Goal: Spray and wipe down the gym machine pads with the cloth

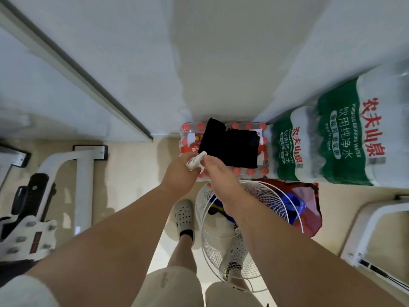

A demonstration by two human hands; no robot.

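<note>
My left hand (181, 171) grips a small white spray bottle (195, 161), of which only the white head shows above my fingers. A black cloth (232, 146) lies across shrink-wrapped packs of red-capped bottles (190, 138) against the wall, and its left flap is raised. My right hand (221, 173) is beside my left hand and pinches the cloth's lower left corner. Its fingertips also touch the spray head. A white gym machine frame with a black pad (33, 189) stands at the left.
Green-labelled water bottle packs (338, 134) are stacked at the right. A white floor fan (232, 229) lies under my right arm, next to a red bag (307, 209). Another white machine frame (376, 235) is at the lower right. My left foot (184, 216) is on the beige floor.
</note>
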